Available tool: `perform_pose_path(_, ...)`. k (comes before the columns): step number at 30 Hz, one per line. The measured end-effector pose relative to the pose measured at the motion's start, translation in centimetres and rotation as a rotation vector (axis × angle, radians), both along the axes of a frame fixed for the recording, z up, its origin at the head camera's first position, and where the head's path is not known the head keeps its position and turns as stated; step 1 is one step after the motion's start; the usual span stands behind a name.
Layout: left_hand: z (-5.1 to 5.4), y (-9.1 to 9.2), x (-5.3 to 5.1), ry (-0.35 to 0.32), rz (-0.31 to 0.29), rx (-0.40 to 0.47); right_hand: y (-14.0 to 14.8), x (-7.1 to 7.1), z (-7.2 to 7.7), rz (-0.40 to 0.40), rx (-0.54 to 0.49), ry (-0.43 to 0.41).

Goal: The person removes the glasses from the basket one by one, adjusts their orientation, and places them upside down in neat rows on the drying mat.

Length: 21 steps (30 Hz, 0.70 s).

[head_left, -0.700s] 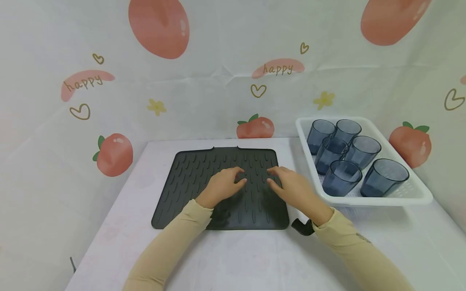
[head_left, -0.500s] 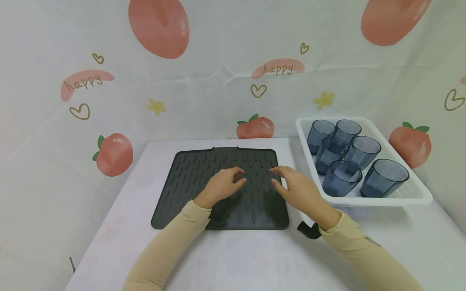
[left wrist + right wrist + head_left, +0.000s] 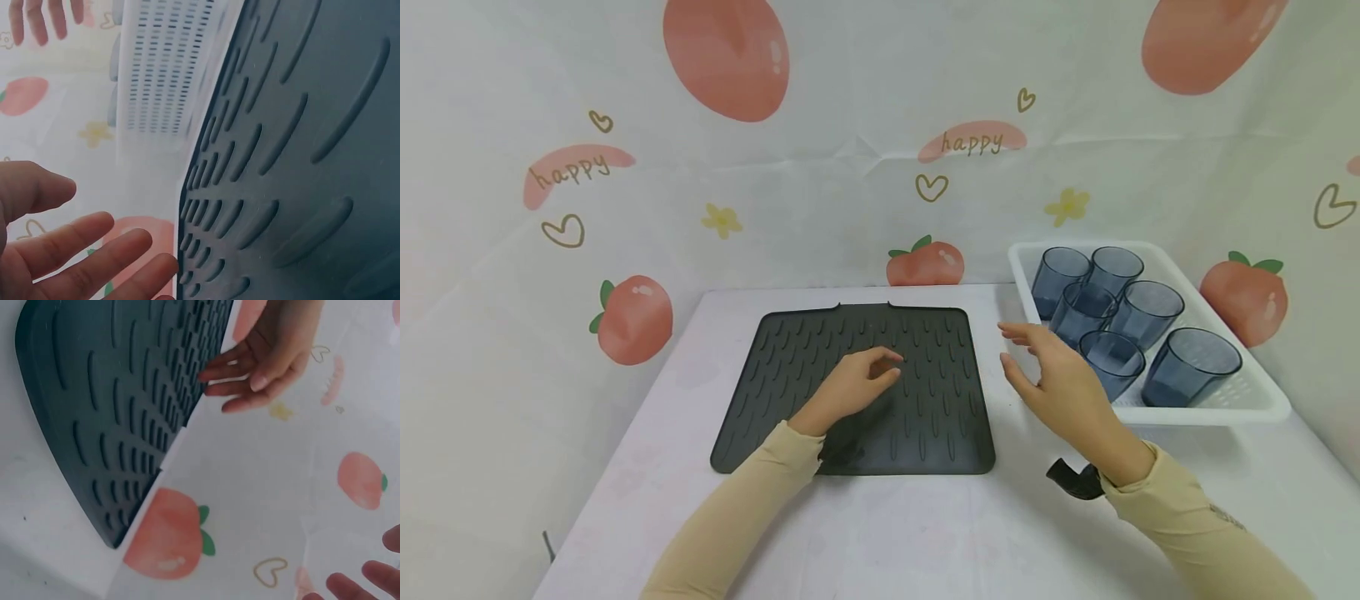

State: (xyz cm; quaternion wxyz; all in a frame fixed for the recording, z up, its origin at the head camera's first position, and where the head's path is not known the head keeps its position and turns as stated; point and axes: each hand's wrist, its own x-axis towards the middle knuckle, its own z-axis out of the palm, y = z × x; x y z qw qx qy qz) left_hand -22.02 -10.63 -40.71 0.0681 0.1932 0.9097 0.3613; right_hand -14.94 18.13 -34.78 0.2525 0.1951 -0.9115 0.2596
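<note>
A black ridged drying mat lies on the white table. Over its middle hovers my left hand, fingers loosely bent and holding nothing; the left wrist view shows its spread fingers. Between the mat and a white basket my right hand is in the air, thumb and fingers apart, with nothing between them. It partly covers the basket's near left corner. Inside the basket stand several blue-tinted drinking glasses, among them a front left glass and a front right glass.
A white cloth backdrop printed with peaches and hearts rises behind the table. The basket's perforated side shows in the left wrist view. A black curved piece sits at my right wrist.
My right hand has moved right, from above the mat's right side toward the basket. My left hand has shifted only slightly left. Mat, basket and glasses stay in place.
</note>
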Motion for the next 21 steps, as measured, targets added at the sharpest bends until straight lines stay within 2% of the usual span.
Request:
perform_pose_path(6,-0.3,-0.2,0.1,-0.014,-0.014,0.081,1.6,0.3,1.1,-0.016,-0.081,0.115)
perform_pose_path(16,-0.3,-0.7,0.5,-0.039,-0.027,0.132,5.1,0.1,1.8,-0.06,-0.265,0.281)
perform_pose_path(21,-0.1,-0.8,0.8,-0.063,-0.032,0.176,6.9,0.1,1.8,-0.121,-0.346,0.274)
